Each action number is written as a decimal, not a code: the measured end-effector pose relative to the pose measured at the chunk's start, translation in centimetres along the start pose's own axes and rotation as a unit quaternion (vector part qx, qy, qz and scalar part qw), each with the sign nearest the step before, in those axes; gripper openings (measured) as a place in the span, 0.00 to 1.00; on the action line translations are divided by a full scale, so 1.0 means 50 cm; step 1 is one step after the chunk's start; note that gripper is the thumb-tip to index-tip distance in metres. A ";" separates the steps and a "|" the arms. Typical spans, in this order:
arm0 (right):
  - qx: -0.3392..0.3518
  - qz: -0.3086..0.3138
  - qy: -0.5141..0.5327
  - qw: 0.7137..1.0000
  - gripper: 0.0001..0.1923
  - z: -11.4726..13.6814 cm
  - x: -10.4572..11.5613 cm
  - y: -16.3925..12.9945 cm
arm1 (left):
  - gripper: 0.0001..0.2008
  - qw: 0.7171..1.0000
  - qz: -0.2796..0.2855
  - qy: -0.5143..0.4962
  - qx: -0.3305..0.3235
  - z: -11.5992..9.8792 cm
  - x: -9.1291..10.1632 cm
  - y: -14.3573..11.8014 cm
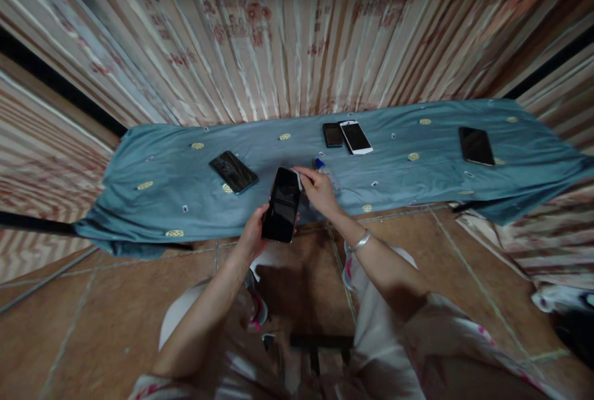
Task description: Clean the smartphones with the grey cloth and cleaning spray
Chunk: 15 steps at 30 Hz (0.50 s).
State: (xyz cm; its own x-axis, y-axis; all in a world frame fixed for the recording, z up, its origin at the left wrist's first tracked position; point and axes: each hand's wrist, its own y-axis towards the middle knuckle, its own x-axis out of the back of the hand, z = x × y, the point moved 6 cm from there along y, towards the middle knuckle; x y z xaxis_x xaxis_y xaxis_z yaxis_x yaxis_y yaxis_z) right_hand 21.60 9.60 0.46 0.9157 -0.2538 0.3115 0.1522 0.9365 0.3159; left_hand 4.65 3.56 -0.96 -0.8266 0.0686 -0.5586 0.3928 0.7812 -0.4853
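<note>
A black smartphone [281, 205] is held up in front of me, its dark screen facing me. Wrapped round its lower left side is my left hand [255, 231], closed on the phone. My right hand [318, 189] pinches a small whitish cloth or tissue [298, 178] against the phone's upper right edge. Just behind that hand lies a clear bottle with a blue cap [319, 163], partly hidden. To the left, a second dark phone [233, 171] rests on the blue cloth.
The blue patterned cloth [399, 177] covers a long low table. Toward its back lie a small black phone [333, 134] and a white phone [356, 137], side by side. Another dark phone [476, 145] lies far right. Striped curtains [297, 34] hang behind; tiled floor [464, 264] is below.
</note>
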 end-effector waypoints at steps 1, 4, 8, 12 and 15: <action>0.007 0.005 -0.014 1.000 0.16 0.006 0.001 0.001 | 0.23 1.000 -0.001 0.006 0.002 0.002 0.000 -0.001; 0.017 0.027 -0.053 0.998 0.16 0.018 0.006 0.004 | 0.22 0.999 -0.010 0.030 0.008 0.005 0.002 -0.003; 0.027 0.065 -0.072 0.995 0.15 0.028 0.015 0.012 | 0.20 0.997 -0.039 0.067 0.010 0.007 0.006 -0.003; 0.026 0.087 -0.054 0.994 0.13 0.031 0.021 0.018 | 0.18 0.993 -0.049 0.107 0.003 0.011 0.012 0.002; 0.022 0.088 -0.032 0.995 0.14 0.031 0.021 0.019 | 0.17 0.990 -0.044 0.132 -0.015 0.014 0.021 0.010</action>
State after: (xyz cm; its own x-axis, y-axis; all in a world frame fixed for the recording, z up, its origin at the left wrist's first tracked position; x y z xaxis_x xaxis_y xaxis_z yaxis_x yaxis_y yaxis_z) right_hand 22.16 9.85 2.45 0.9010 -0.1036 0.4212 -0.0257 0.9566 0.2902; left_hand 4.27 3.57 -2.28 -0.9350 0.1564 -0.3182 0.3063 0.8086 -0.5024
